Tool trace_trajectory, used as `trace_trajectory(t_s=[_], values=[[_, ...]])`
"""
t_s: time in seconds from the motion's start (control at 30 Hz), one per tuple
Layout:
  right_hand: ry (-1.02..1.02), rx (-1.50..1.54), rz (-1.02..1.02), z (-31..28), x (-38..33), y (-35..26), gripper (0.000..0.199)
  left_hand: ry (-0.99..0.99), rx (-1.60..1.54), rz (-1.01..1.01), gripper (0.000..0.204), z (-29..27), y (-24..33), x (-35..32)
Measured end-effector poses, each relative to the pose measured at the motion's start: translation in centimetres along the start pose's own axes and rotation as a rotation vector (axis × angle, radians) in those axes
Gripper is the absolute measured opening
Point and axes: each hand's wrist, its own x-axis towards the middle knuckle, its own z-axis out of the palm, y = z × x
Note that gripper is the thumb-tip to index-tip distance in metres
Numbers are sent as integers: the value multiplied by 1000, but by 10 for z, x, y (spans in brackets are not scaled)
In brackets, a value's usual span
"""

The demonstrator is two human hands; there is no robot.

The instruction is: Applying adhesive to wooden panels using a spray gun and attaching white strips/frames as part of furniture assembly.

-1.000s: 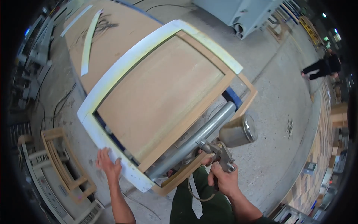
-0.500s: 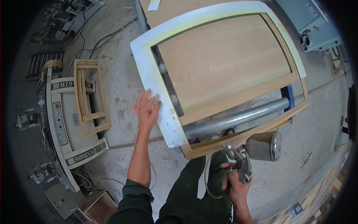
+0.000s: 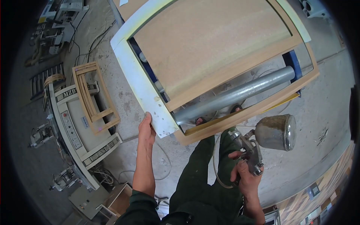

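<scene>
A curved wooden frame [image 3: 127, 63], white with yellowish tints on its left and far sides, lies over a bare wood panel. Its lower left corner shows brown spots. My left hand [image 3: 147, 128] grips the outer edge near that corner, thumb side up, with the other fingers hidden below. In my right hand [image 3: 247, 174] is a metal spray gun [image 3: 249, 152], held off to the right of the frame's near side. Its stained cup [image 3: 275, 132] points right, and a pale hose [image 3: 214, 163] loops down from it. No spray shows in the air.
Beneath the frame runs a grey metal roller [image 3: 240, 93] with a blue bracket [image 3: 292, 65]. Left stands a woodworking machine [image 3: 71, 123] bearing small wooden frames [image 3: 95, 99]. Hose and cables lie on the concrete floor. Wooden boards [image 3: 322, 176] are at lower right.
My left hand went from spread fingers over the white face to gripping its outer edge. The frame sits higher and further left in view. The spray gun stays in my right hand.
</scene>
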Motion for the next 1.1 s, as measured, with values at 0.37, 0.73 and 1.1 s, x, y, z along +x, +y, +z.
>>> trace_trajectory(t_s=[0.37, 0.73, 1.1], values=[[90, -64, 77, -69, 28, -23, 50, 300, 60, 364, 27, 44, 1, -42], [118, 14, 84, -113, 45, -25, 45, 283, 56, 466, 31, 41, 10, -53], [61, -28, 69, -86, 32, -31, 40, 241, -283, 491, 39, -43, 50, -80]])
